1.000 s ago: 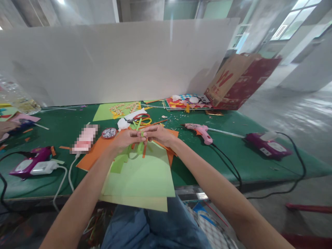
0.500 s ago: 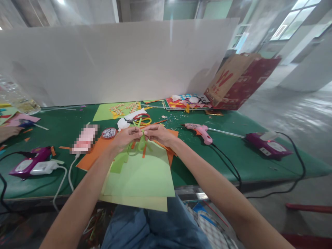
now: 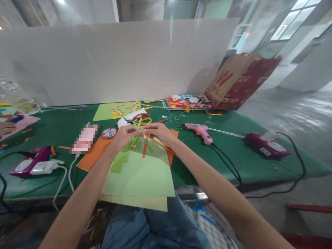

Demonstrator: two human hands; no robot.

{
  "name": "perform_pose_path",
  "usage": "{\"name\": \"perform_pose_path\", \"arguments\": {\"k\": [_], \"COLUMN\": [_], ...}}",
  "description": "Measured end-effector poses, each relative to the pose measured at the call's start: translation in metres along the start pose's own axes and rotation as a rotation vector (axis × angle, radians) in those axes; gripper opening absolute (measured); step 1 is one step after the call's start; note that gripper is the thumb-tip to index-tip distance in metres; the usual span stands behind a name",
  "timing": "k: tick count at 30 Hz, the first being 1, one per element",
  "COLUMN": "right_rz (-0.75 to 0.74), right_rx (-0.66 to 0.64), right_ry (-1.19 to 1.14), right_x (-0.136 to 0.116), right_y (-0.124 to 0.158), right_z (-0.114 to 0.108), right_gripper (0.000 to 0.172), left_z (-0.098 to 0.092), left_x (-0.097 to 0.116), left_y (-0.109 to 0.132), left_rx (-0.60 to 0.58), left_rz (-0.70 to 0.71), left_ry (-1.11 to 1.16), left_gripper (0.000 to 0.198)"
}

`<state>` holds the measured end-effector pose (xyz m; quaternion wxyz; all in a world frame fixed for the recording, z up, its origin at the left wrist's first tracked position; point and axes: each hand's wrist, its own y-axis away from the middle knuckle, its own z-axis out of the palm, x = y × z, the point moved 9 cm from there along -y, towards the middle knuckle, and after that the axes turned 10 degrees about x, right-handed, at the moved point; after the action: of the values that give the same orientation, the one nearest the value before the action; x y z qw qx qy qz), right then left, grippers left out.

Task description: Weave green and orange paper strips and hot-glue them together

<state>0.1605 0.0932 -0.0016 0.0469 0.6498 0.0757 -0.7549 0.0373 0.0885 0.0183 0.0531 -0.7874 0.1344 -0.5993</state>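
Over a light green paper sheet (image 3: pixel 145 180), my left hand (image 3: pixel 128 135) and my right hand (image 3: pixel 157 133) meet fingertip to fingertip. Pinched between them is a thin green paper strip (image 3: pixel 141 128), mostly hidden by my fingers. More narrow green strips (image 3: pixel 134 142) and an orange strip (image 3: pixel 144 150) lie just below. Beneath the green sheet spreads orange paper (image 3: pixel 97 152). Right behind my fingers are scissors (image 3: pixel 146 121) with red and yellow handles, and a round dish of small pieces (image 3: pixel 109 132) stands left of them.
A pink glue gun (image 3: pixel 202 132) lies to the right, its cord running off the table edge. Purple power strips (image 3: pixel 269 145) sit at both sides. A phone (image 3: pixel 85 139) charges at left. Behind stand a white board (image 3: pixel 116 62) and a paper bag (image 3: pixel 241 81). Another person's hand (image 3: pixel 6 128) is far left.
Between my fingertips the green strip shows less, and its loop hanging below is gone from view. My hands stay nearly in place. At far left, the other person's hand and pink paper have shifted.
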Motion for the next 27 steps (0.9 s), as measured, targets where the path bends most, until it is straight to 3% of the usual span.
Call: {"name": "perform_pose_path", "arguments": {"k": [11, 17, 27], "right_rz": [-0.159, -0.225, -0.273], "right_rx": [0.044, 0.049, 0.057], "right_ry": [0.137, 0.137, 0.174], "right_x": [-0.007, -0.013, -0.017], "right_y": [-0.002, -0.001, 0.001], "right_z": [-0.005, -0.004, -0.003], "right_gripper": [0.025, 0.023, 0.024], "left_z": [0.002, 0.011, 0.017], "left_x": [-0.008, -0.024, -0.020], "left_y": [0.002, 0.004, 0.007], "left_rx": [-0.034, -0.115, -0.161], "left_rz": [-0.041, -0.183, -0.230], "left_ry": [-0.076, 0.088, 0.150], "left_gripper": [0.031, 0.044, 0.042]}}
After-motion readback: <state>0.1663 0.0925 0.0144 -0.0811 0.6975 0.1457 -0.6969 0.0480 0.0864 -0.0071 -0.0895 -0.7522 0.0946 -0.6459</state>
